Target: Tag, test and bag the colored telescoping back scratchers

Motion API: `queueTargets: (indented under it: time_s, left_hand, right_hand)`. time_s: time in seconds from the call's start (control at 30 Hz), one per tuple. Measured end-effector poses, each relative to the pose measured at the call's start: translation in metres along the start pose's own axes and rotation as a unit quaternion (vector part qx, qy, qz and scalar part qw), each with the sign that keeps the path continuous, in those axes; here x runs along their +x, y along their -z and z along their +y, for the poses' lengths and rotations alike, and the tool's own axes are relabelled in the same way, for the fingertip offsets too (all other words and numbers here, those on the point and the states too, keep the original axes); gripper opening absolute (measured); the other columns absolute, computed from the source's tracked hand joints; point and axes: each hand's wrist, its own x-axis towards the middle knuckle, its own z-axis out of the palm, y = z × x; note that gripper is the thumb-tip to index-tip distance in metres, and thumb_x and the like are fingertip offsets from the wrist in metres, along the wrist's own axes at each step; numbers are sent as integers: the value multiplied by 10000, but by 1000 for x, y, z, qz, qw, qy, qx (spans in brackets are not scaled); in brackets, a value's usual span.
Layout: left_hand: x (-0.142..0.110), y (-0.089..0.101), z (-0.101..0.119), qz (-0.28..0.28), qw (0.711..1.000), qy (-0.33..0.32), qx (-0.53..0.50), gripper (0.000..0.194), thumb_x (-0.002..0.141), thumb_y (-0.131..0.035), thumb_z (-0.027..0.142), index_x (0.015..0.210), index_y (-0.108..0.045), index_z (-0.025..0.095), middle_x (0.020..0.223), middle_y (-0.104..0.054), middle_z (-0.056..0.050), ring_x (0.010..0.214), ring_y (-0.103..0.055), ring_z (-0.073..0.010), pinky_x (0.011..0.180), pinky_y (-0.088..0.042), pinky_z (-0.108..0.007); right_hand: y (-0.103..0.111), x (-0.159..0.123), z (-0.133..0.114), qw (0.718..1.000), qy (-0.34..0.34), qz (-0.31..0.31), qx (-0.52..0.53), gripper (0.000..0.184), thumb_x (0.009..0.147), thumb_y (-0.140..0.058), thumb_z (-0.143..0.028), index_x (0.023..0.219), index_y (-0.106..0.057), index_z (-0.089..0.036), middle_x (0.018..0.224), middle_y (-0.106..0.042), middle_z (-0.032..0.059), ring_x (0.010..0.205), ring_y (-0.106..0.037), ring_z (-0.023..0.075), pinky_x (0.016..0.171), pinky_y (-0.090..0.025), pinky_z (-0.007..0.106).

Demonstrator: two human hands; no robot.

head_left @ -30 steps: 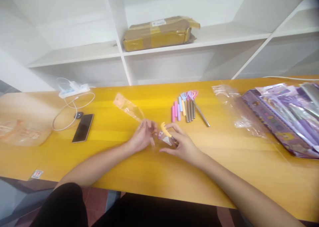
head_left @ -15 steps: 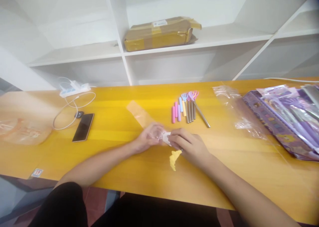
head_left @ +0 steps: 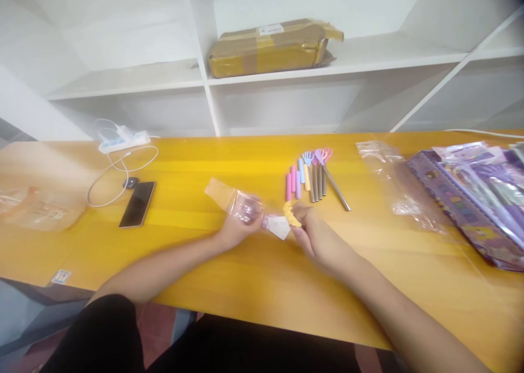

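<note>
My left hand [head_left: 241,226] is closed around a clear plastic wrapper [head_left: 246,205], which is crumpled and shiny. A white card [head_left: 279,227] sticks out on the right of that hand. In my right hand [head_left: 321,236], thumb and fingers grip a yellow claw-shaped back scratcher head [head_left: 291,214]; whether a rod is attached is hidden. Beyond the right hand lie several metal rods [head_left: 320,182] with coloured hand-shaped heads [head_left: 323,155]. Pink, purple, blue and yellow handle sleeves [head_left: 289,186] lie beside them.
Empty plastic bags [head_left: 405,206] lie at the right, beside a purple patterned package [head_left: 446,198] with wrapped items. To the left are a phone [head_left: 137,204], a cable [head_left: 120,168] and a power strip [head_left: 124,141]. A taped box [head_left: 270,48] stands on the shelf.
The yellow head has risen from below my right hand to its fingertips, and the right hand has turned. My hands have moved apart, with the wrapper in the left.
</note>
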Motion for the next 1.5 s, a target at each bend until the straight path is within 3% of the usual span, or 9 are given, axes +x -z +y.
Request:
queueTargets:
  time_s: [0.17,0.33,0.43,0.57,0.67,0.8,0.97,1.23,1.5]
  left_hand:
    - [-3,-4,4,23,997,-62,45,409,820,-816,289,1159,-596,227,942,-644,-15,896,-682,-168,878,-600,-340]
    - [-3,-3,5,44,994,-74,62,455,801,-857,296,1176,-608,226,1028,-707,-40,968,-707,-207,928,-601,-382]
    - [-1,0,4,73,996,-37,40,347,857,-830,344,1112,-631,216,1024,-710,-45,965,-698,-202,937,-583,-368]
    - [3,2,0,93,995,11,-22,322,898,-807,422,1078,-663,197,1039,-711,-49,939,-685,-180,911,-567,-328]
    - [7,2,-2,81,990,37,-112,362,857,-849,465,1047,-689,201,1032,-723,-35,982,-688,-178,916,-573,-321]
    - [12,1,-1,90,969,77,-216,394,767,-928,456,962,-716,186,964,-747,-25,939,-707,-165,902,-587,-324]
    - [15,4,-1,67,963,105,-239,388,758,-944,450,929,-774,147,945,-777,-57,821,-724,-157,872,-625,-362]
    - [14,7,1,17,962,125,-242,313,813,-919,400,921,-814,126,911,-774,-78,854,-735,-179,873,-650,-374]
    - [16,5,8,8,952,162,-261,442,703,-993,385,1032,-825,141,939,-792,-74,811,-735,-171,799,-660,-347]
  right_hand:
    - [2,2,-19,999,15,-28,-30,259,1140,-306,-324,1047,-526,-224,1020,-588,78,779,-582,172,683,-510,311]
    - [-6,6,-8,991,-52,-13,-126,302,1139,-389,-324,1026,-644,-209,971,-637,71,839,-628,190,728,-509,325]
    - [-9,6,6,984,-35,-9,-175,307,1132,-418,-304,1061,-693,-188,945,-658,83,894,-647,218,770,-520,341]
    - [-12,2,13,975,-37,-19,-220,312,1126,-444,-302,1081,-734,-195,937,-670,72,700,-602,157,590,-441,295]
    - [-14,0,12,971,-27,-5,-236,306,1121,-466,-312,1130,-756,-216,960,-679,69,668,-589,137,547,-401,281]
    - [-12,1,13,970,-19,36,-241,291,1108,-484,-269,1161,-766,-215,1013,-693,80,767,-648,153,607,-452,276]
    - [-6,3,19,971,-11,71,-229,267,1089,-507,-230,1136,-768,-197,1010,-692,81,785,-655,165,660,-494,294]
    - [-6,3,21,983,-19,56,-171,286,1094,-501,-269,1133,-777,-205,1004,-679,86,808,-663,173,683,-516,301]
    - [-5,0,17,976,-40,56,-205,302,1093,-508,-296,1092,-805,-243,863,-615,56,672,-555,143,560,-395,276]
